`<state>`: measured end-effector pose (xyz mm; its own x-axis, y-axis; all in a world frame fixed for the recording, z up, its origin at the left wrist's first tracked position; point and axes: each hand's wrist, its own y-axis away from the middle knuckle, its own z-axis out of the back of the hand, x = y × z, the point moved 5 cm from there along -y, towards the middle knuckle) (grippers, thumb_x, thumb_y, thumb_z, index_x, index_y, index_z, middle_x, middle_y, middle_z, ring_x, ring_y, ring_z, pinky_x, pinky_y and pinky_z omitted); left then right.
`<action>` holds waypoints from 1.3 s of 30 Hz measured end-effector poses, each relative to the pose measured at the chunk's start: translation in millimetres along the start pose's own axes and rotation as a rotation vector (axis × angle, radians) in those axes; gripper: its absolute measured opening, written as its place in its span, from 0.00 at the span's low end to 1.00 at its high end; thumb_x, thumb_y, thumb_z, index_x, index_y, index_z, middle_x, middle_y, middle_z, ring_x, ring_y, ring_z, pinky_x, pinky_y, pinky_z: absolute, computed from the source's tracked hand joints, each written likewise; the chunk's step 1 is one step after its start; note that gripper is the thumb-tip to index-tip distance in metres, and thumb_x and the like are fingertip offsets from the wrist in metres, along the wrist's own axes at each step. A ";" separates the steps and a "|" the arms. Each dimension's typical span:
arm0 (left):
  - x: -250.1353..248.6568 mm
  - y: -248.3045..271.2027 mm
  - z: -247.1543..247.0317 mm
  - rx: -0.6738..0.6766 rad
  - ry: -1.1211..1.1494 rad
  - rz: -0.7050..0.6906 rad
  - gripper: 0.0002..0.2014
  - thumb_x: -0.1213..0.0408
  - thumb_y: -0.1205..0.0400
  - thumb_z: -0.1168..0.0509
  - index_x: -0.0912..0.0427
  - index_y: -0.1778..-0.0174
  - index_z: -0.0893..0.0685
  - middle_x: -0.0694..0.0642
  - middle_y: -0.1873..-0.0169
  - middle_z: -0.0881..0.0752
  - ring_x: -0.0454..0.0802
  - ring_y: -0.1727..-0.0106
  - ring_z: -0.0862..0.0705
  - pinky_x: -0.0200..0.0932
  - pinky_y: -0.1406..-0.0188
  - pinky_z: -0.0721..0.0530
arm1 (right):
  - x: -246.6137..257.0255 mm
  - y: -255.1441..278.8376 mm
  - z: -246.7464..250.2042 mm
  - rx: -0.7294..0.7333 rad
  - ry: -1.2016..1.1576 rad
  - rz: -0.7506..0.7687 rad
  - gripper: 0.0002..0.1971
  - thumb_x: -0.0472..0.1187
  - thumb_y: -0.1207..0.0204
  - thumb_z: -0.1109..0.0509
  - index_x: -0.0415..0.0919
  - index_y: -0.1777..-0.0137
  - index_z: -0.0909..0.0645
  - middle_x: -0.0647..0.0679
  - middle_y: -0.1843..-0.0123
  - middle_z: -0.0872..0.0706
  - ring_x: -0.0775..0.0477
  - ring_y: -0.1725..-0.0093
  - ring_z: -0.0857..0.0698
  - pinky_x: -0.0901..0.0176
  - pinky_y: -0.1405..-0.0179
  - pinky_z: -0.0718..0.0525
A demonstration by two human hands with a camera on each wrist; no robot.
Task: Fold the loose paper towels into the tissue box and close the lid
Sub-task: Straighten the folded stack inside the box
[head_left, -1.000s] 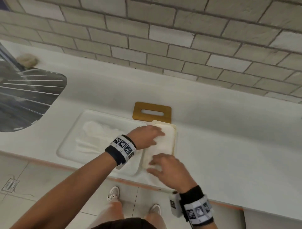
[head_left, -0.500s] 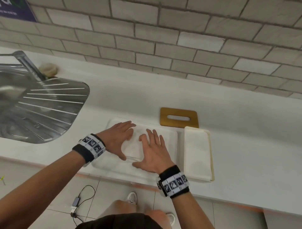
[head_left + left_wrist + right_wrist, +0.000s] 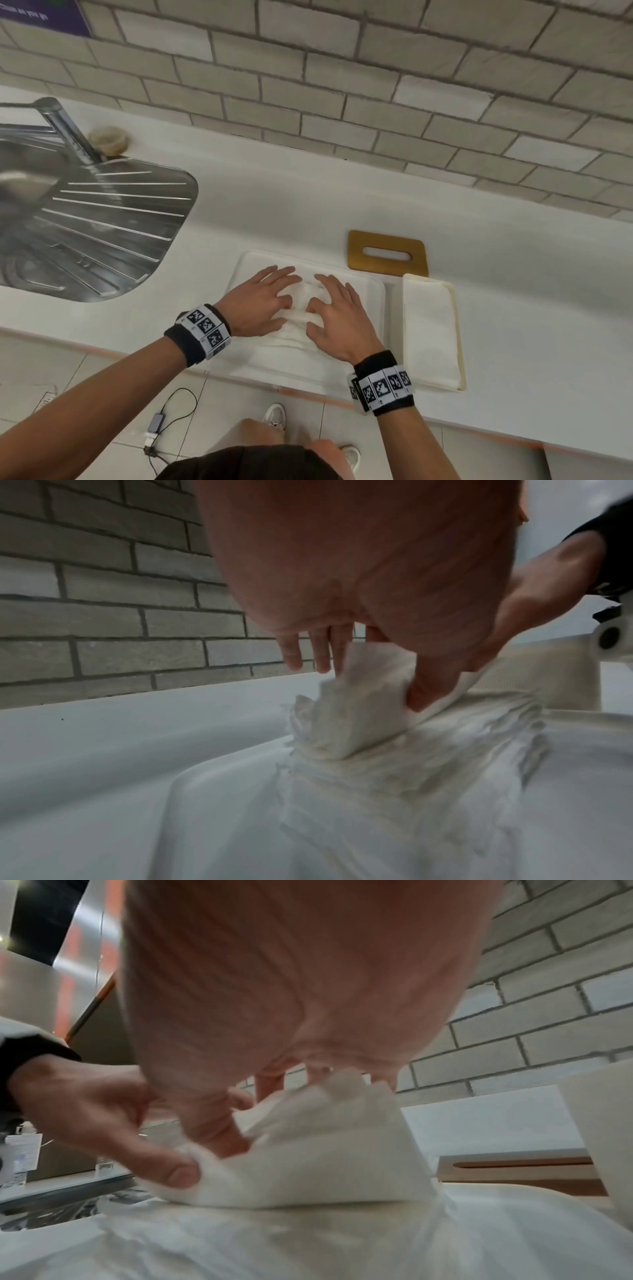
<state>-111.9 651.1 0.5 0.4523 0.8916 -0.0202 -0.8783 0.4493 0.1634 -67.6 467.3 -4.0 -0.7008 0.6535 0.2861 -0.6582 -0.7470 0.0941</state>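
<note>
Both hands are working close together on the paper towels lying w/ the loose stack on the counter. Left hand and right hand are each pinching up a wad, prob. to gather a fold. Tissue box is sitting open just beside them, wooden lid lying behind it, off.

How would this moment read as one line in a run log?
left hand: pinching paper towels | right hand: pinching same | tissue box: open | wooden lid: off

White countertop with paper towels, tissue box, wooden lid, steel sink.
</note>
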 end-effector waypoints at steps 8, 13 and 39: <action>12.8 -18.3 5.9 -0.036 0.123 -0.001 0.19 0.49 0.09 0.43 0.55 0.32 0.15 0.51 0.38 0.17 0.54 0.35 0.21 0.53 0.31 0.22 | 19.0 -16.9 5.3 -0.061 0.214 -0.022 0.23 0.57 0.14 0.31 0.46 0.25 0.18 0.46 0.36 0.11 0.39 0.39 0.12 0.42 0.41 0.17; 29.0 -16.7 48.8 -0.445 0.320 0.188 0.22 0.49 0.07 0.44 0.57 0.22 0.23 0.56 0.28 0.16 0.59 0.27 0.18 0.54 0.27 0.23 | -1.5 -21.3 46.9 -0.142 0.076 -0.222 0.15 0.50 0.08 0.34 0.47 0.26 0.24 0.47 0.41 0.10 0.37 0.44 0.09 0.43 0.52 0.11; -173.3 -119.5 37.5 -0.216 0.909 0.112 0.17 0.53 0.08 0.37 0.44 0.23 0.27 0.41 0.46 0.16 0.40 0.45 0.17 0.41 0.44 0.15 | -160.8 165.1 62.4 -0.249 -0.602 -0.801 0.29 0.32 0.09 0.38 0.44 0.10 0.39 0.34 0.31 0.12 0.35 0.41 0.13 0.53 0.46 0.20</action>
<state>-79.5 440.8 21.4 0.1493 0.5908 -0.7929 -0.9603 0.2777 0.0261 -46.4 231.2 25.0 0.1768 0.7277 0.6627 -0.9576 -0.0285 0.2867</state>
